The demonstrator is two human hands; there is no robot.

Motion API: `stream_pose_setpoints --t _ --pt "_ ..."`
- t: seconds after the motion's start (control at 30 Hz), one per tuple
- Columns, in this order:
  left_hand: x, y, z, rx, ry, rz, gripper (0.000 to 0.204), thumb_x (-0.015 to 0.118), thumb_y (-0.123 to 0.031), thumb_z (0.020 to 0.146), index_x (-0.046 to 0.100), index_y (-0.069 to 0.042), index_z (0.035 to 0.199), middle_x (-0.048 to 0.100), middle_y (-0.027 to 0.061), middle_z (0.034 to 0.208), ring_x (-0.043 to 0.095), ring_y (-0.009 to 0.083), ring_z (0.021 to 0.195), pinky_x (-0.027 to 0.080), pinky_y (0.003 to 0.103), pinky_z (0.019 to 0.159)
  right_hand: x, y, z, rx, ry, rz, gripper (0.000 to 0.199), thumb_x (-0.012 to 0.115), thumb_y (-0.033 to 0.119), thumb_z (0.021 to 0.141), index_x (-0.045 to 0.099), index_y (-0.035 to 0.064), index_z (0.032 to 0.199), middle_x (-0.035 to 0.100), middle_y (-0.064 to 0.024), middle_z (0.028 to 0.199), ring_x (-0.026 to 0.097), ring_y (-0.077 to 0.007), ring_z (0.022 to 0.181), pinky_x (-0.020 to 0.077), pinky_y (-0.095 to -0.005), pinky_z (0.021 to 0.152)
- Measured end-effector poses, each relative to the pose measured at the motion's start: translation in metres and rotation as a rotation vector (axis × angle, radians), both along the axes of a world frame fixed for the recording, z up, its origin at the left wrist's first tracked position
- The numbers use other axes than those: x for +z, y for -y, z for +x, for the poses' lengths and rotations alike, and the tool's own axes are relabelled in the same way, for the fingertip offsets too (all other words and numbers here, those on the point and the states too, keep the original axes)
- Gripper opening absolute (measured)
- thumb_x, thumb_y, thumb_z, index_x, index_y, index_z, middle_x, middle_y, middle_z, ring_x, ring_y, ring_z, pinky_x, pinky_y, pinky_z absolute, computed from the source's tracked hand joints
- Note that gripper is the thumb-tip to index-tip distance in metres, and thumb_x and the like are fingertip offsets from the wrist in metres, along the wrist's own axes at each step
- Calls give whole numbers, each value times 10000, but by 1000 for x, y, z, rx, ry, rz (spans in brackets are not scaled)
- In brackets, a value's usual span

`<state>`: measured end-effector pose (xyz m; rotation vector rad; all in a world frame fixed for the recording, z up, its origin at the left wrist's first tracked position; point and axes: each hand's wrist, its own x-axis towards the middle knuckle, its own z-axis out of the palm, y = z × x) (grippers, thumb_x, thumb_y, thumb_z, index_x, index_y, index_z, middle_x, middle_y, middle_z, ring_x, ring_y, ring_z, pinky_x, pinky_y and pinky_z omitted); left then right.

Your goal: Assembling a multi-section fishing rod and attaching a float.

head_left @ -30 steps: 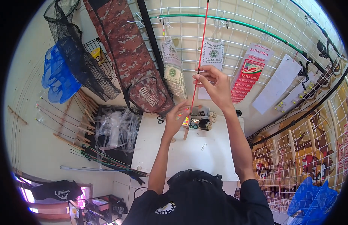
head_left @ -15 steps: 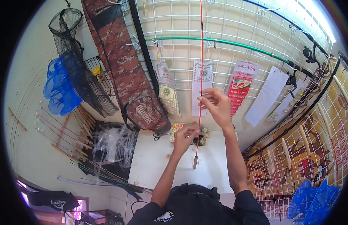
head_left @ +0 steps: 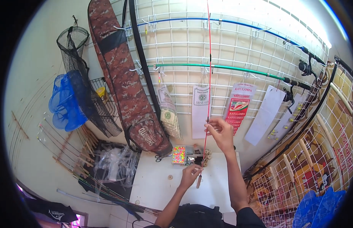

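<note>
A thin red fishing rod [head_left: 210,85] stands nearly upright before me, its tip running past the top of the picture. My right hand [head_left: 223,135] is closed in a pinch on the red shaft, partway up, with the other fingers curled. Lower down, my left hand [head_left: 188,178] pinches at the rod just above its short brown handle [head_left: 199,182]. A small loop of thread appears to hang beside the handle. Behind the hands, a tray of small bright beads [head_left: 178,155] and several round wooden spools [head_left: 207,152] sit on the white table [head_left: 153,182].
Scissors [head_left: 159,159] lie at the table's far left. Rods with reels, such as a green one [head_left: 241,71], hang on the white wire grid. A camouflage rod bag [head_left: 125,72] leans at left, near blue netting [head_left: 66,104]. Clear plastic wrappers [head_left: 115,161] lie left of the table.
The view has tilted upward, so the wall and table appear lower. My left hand has slid down the rod toward its handle, and my hands are farther apart.
</note>
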<state>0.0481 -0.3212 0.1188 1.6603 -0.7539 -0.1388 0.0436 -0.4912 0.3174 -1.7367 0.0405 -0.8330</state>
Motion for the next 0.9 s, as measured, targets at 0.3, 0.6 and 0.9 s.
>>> stream_pose_setpoints --t 0.3,0.6,0.9 --pt "-41 -10 -5 -26 21 124 134 733 -147 844 702 -30 902 658 96 845 614 156 601 486 293 561 -10 1 4 -20 -41 5 163 680 47 880 665 -56 1005 702 -103 856 706 -156 735 609 -280 634" --pt "-58 -6 -8 -15 58 181 118 739 -135 832 725 -49 913 672 94 917 616 135 598 495 270 575 -20 -5 1 -77 -42 -39 162 682 51 880 665 -40 1012 706 -95 852 706 -150 738 591 -262 638" --pt "-68 0 -10 23 59 137 146 720 -158 849 696 -25 903 654 114 850 614 205 612 488 322 579 -93 -23 -18 -143 -183 17 193 718 82 856 669 -17 1015 714 -94 851 694 -129 761 564 -250 644"
